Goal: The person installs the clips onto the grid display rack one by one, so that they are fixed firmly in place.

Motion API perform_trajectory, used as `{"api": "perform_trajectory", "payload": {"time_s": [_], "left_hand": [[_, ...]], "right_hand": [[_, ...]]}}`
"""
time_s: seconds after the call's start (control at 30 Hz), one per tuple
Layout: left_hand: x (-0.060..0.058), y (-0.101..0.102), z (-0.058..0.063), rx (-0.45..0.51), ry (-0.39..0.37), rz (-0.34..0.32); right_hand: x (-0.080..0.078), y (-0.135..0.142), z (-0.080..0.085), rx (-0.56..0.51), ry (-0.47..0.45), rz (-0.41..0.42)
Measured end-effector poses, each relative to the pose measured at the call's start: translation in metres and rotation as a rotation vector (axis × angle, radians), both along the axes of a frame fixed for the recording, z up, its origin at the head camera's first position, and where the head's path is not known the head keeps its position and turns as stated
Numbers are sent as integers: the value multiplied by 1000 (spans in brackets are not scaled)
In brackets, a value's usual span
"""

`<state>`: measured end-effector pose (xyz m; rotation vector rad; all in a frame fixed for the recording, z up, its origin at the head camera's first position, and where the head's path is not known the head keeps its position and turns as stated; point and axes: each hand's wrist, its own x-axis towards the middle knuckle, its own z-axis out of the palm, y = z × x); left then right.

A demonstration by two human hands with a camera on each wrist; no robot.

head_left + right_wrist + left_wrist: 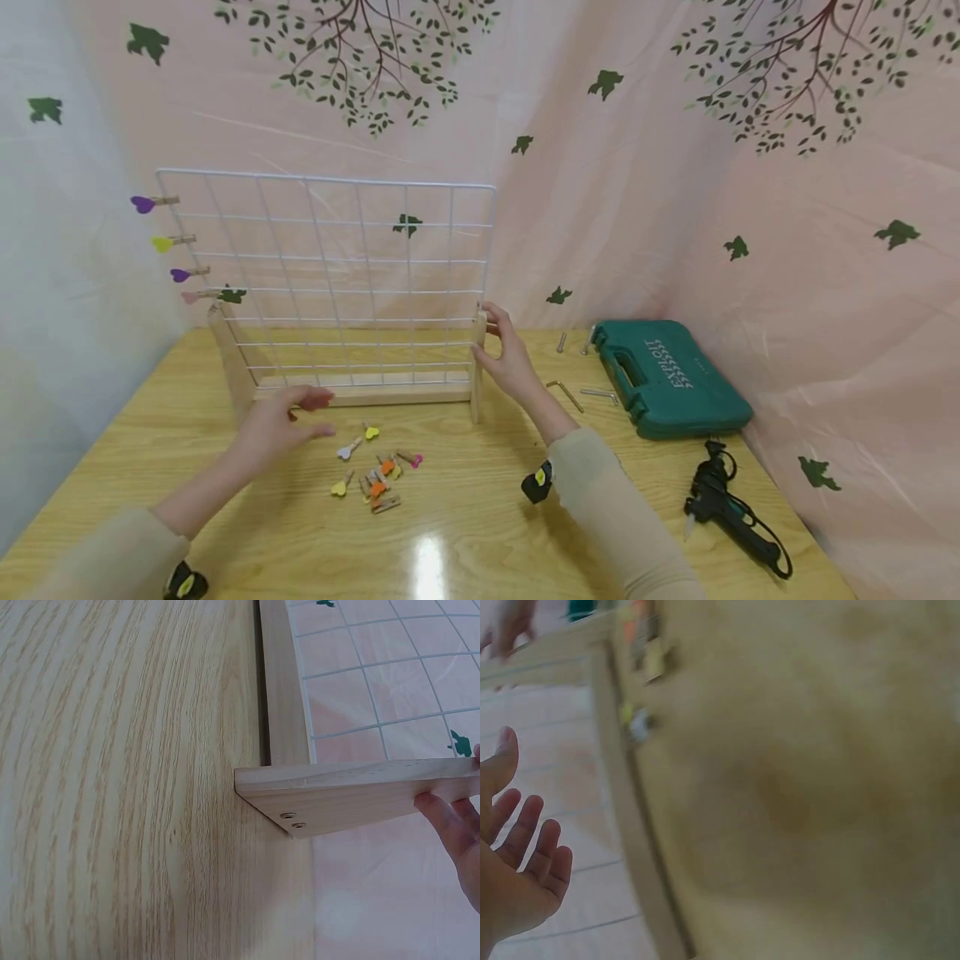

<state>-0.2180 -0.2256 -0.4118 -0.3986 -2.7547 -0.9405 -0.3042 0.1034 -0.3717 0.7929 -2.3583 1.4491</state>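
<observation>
A white wire grid rack (337,275) stands upright on the table in a wooden stand with a side board at each end. My right hand (510,354) grips the right wooden side board (477,375) near its top; in the right wrist view, fingers touch the board's edge below the grid. My left hand (273,425) hovers in front of the stand's left part, thumb and fingers apart, with nothing between them. Small heart-topped clothespins (378,489) lie loosely heaped to its right. Several more, including a purple one (142,204), are clipped along the grid's left edge.
To the right lies a green tool case (671,379), with a black glue gun (727,508) in front of it. Hex keys (566,397) and bolts (561,342) lie between the rack and the case. A printed cloth hangs behind the table.
</observation>
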Motion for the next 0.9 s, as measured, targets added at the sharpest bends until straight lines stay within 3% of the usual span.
{"api": "perform_trajectory", "payload": {"time_s": [0.17, 0.33, 0.43, 0.7, 0.8, 0.9], "left_hand": [[14, 6, -36, -33, -68, -110], [23, 8, -51, -5, -144, -191], [25, 9, -54, -1, -158, -220], [23, 10, -55, -79, -108, -255], [23, 9, -53, -33, -160, -256], [21, 9, -46, 37, -217, -211]], "right_hand": [[-1, 0, -1, -2, 2, 3], [-1, 0, 0, -4, 9, 7], [-1, -1, -1, -2, 17, 7], [-2, 1, -2, 2, 28, 8], [-4, 1, -4, -5, 27, 14], [-11, 2, -12, -6, 32, 13]]}}
